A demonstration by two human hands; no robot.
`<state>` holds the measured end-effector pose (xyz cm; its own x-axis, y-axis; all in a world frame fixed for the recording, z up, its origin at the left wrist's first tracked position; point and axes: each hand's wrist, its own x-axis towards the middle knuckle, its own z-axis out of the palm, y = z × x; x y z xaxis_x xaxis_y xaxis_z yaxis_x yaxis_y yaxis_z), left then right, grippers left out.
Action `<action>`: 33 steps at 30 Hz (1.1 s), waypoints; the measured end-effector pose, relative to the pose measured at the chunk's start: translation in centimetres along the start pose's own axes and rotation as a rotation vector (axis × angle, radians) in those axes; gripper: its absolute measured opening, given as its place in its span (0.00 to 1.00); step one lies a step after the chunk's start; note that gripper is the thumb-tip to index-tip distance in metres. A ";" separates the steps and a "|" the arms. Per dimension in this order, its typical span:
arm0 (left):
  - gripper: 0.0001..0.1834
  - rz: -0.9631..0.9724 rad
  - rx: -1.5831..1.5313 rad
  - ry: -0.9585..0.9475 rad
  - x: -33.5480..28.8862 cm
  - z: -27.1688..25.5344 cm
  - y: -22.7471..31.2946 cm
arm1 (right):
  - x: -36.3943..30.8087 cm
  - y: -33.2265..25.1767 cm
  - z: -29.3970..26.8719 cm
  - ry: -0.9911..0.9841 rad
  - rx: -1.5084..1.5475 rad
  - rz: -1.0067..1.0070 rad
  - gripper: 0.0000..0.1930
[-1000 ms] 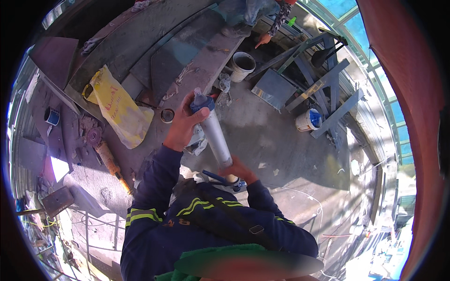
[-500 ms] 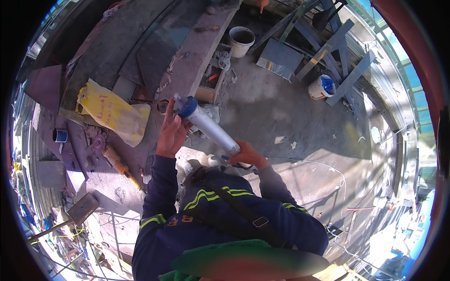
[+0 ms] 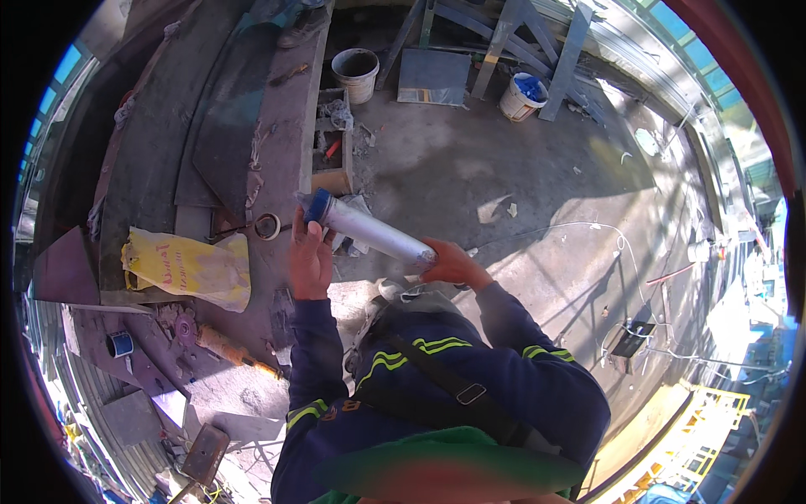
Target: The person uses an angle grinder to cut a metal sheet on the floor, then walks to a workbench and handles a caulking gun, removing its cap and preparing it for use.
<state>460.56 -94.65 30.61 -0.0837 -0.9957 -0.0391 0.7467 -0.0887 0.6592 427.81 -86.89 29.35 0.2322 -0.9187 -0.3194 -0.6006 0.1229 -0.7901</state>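
A sealant gun [image 3: 382, 235] with a silver barrel and a blue front cap lies slantwise between my two hands. Its capped end points up and to the left. My left hand [image 3: 311, 262] is closed around the blue cap, thumb at the barrel side. At the lower right end, my right hand [image 3: 453, 264] grips the rear of the barrel; what its fingers cover there is hidden. Left of my left hand, a roll of tape [image 3: 267, 226] lies on the work surface, with a yellow and white bag [image 3: 189, 267] beyond it.
An angle grinder [image 3: 210, 336] lies at the left near a blue can [image 3: 120, 343]. Ahead are an open wooden box [image 3: 334, 181], a white bucket [image 3: 356, 89] and another bucket [image 3: 512, 107] with blue contents. A thin white cable [image 3: 554, 227] crosses the floor at right.
The view has turned, so the surroundings sit differently in the picture. The sealant gun lies a little flatter, and both hands stay on it; my left fingers are drawn closer round the cap.
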 end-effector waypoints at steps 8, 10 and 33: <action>0.46 -0.149 -0.136 -0.268 -2.3 0.7 -1.6 | -6.0 0.1 0.0 -0.082 0.084 0.027 0.38; 0.48 -0.172 -0.169 -0.303 -2.1 1.5 -1.5 | -6.2 0.0 -0.3 -0.087 0.084 0.037 0.38; 0.50 -0.103 0.033 -0.196 19.7 10.2 -14.8 | 16.0 12.6 -20.6 -0.060 -0.056 -0.052 0.31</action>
<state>441.11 -112.71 27.69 -0.2877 -0.9570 0.0370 0.7055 -0.1857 0.6840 408.22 -107.77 25.11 0.3089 -0.8988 -0.3110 -0.6279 0.0529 -0.7765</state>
